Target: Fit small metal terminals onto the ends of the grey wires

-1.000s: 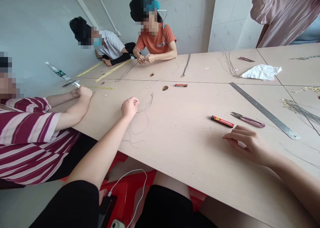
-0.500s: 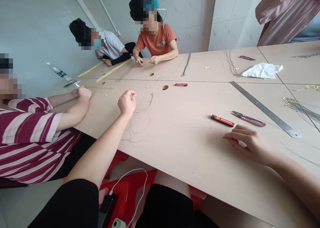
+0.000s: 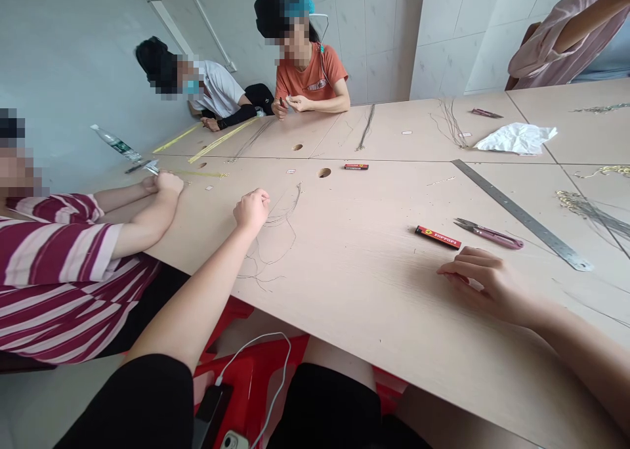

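My left hand [image 3: 252, 211] is closed in a loose fist above the table, beside a spread of thin dark cords [image 3: 285, 220]. Whether a strand runs into its fingers is too fine to tell. My right hand [image 3: 485, 283] rests on the table at the right, fingers curled and thumb drawn in to the index finger; anything pinched there is too small to make out. Just beyond it lie a red lighter-sized box [image 3: 438, 237] with yellow marking and a pair of thread snips [image 3: 489, 233] with pinkish handles.
A steel ruler [image 3: 522, 214] lies slanting at the right, near a crumpled white tissue [image 3: 516, 138] and a bundle of cords [image 3: 598, 214]. Another red box [image 3: 356, 167] is by a table hole [image 3: 323, 172]. A co-worker in stripes [image 3: 63, 252] sits close on my left; others sit opposite.
My left hand has dropped slightly and its fingers have curled tighter. My right hand has hardly moved. Opposite, the co-worker in orange has raised both hands together, holding something dark.
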Demonstrator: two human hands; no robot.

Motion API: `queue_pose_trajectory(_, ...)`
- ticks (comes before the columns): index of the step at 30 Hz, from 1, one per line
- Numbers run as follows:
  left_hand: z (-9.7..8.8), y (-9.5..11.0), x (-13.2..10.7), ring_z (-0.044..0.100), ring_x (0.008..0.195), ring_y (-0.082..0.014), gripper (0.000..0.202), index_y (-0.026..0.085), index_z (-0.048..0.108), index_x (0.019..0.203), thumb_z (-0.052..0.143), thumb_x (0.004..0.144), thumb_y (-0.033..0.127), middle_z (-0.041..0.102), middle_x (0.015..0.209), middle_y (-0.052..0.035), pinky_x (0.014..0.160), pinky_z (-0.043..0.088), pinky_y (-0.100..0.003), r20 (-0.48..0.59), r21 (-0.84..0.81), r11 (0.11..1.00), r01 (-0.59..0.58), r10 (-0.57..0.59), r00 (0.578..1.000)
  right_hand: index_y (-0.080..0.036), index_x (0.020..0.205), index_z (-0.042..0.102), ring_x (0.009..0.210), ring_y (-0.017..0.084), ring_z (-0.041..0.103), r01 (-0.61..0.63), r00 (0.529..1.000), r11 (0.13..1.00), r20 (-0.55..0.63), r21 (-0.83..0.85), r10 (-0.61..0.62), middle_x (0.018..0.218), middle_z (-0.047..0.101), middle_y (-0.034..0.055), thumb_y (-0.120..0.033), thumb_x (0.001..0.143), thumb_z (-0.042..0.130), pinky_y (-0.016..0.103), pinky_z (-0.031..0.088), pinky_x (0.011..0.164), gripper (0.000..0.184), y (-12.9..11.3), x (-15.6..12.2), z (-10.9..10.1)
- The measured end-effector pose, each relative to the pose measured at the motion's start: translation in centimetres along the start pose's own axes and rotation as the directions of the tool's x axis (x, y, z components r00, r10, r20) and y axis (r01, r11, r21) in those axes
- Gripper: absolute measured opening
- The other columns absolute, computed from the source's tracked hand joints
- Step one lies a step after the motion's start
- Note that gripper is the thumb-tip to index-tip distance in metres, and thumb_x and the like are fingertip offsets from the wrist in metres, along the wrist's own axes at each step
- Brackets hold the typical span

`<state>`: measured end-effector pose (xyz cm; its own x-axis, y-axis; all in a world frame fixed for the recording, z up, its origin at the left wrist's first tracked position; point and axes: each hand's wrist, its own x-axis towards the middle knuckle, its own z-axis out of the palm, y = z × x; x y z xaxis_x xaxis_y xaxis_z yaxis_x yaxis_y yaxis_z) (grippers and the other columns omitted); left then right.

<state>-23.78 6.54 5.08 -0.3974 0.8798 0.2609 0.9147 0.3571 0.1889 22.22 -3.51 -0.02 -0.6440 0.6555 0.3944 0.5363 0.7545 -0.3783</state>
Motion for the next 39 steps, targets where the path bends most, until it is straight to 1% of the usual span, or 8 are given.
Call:
queue_pose_trajectory(5,-1.2,1.7,-0.2,0.063,0.095,-0.0212,0.014,0.023,0.059,0.097,0.051,0.087,0.018,0.069,0.108,-0.0059,0.081,0.045,-0.032,-0.155,-0.102,0.984,-0.143,0.126,0.980,-0.021,0.088,0.068,0.065,0.016,0.058,0.005,1.000,1.000,0.010,0.001,-0.005,0.072,0.064,0.0058,-0.018,0.091,0.046,0.027,0.045,0.056,0.022,-0.1,0.1,0.1)
queue_pose_trajectory(10,-3.0,4.4,0.2,0.062,0.092,-0.0177,0.009,0.021,0.057,0.094,0.050,0.089,0.020,0.068,0.105,-0.0047,0.083,0.043,-0.029,-0.300,-0.141,0.945,-0.296,0.245,0.922,-0.019,0.089,0.067,0.064,0.015,0.057,0.038,0.999,0.999,-0.019,-0.014,-0.038,0.071,0.063,0.0055,-0.013,0.089,0.045,0.027,0.045,0.054,0.022,-0.1,0.1,0.1)
queue_pose_trajectory(17,-4.2,6.2,1.3,0.060,0.075,-0.0110,0.006,0.019,0.055,0.093,0.051,0.088,0.021,0.064,0.098,-0.0026,0.080,0.044,-0.024,-0.455,-0.219,0.891,-0.398,0.268,0.849,-0.017,0.087,0.067,0.066,0.016,0.057,0.039,0.999,0.999,-0.022,-0.023,-0.039,0.071,0.064,0.0074,-0.009,0.089,0.044,0.027,0.046,0.056,0.025,-0.2,0.2,-0.2)
queue_pose_trajectory(25,-5.2,9.4,-0.7,0.060,0.075,-0.0099,0.011,0.018,0.058,0.096,0.051,0.089,0.022,0.064,0.096,-0.0025,0.073,0.044,-0.022,-0.432,-0.255,0.821,-0.511,0.376,0.820,-0.016,0.085,0.068,0.064,0.015,0.056,0.038,0.999,0.999,0.009,-0.031,-0.038,0.070,0.064,0.0079,-0.008,0.087,0.042,0.027,0.045,0.055,0.027,-0.6,0.4,-0.4)
queue_pose_trajectory(29,-5.1,11.3,-1.8,0.062,0.080,-0.0161,0.007,0.021,0.064,0.087,0.060,0.082,0.020,0.067,0.084,-0.0002,0.076,0.045,-0.028,-0.101,-0.143,0.818,-0.557,0.548,0.831,-0.015,0.085,0.068,0.063,0.015,0.056,0.040,0.999,0.998,-0.001,-0.039,-0.041,0.070,0.063,0.0076,-0.008,0.088,0.043,0.026,0.046,0.054,0.026,-0.6,0.4,-0.4)
queue_pose_trajectory(32,-4.4,11.9,-2.2,0.063,0.084,-0.0208,0.009,0.024,0.066,0.083,0.064,0.079,0.017,0.069,0.080,0.0006,0.078,0.045,-0.032,0.076,-0.047,0.834,-0.550,0.552,0.831,-0.016,0.085,0.068,0.064,0.015,0.055,0.036,0.999,0.999,0.000,-0.034,-0.036,0.069,0.062,0.0073,-0.008,0.088,0.043,0.027,0.045,0.055,0.026,-0.6,0.3,-0.4)
queue_pose_trajectory(34,-4.2,12.0,-2.5,0.063,0.083,-0.0206,0.009,0.025,0.067,0.084,0.064,0.079,0.017,0.070,0.083,0.0008,0.076,0.045,-0.032,0.043,-0.033,0.838,-0.545,0.546,0.837,-0.016,0.087,0.067,0.065,0.015,0.055,0.031,1.000,0.999,0.004,-0.024,-0.031,0.071,0.062,0.0074,-0.007,0.087,0.044,0.027,0.044,0.056,0.025,-0.5,0.2,-0.4)
queue_pose_trajectory(39,-4.8,11.3,-2.8,0.063,0.084,-0.0174,0.010,0.022,0.066,0.091,0.056,0.087,0.022,0.071,0.093,-0.0021,0.073,0.044,-0.028,-0.295,-0.037,0.841,-0.540,0.508,0.810,-0.016,0.088,0.066,0.064,0.016,0.052,0.027,0.998,0.999,0.053,-0.021,-0.026,0.069,0.059,0.0064,-0.005,0.085,0.044,0.028,0.041,0.056,0.025,-0.1,-0.2,-0.2)
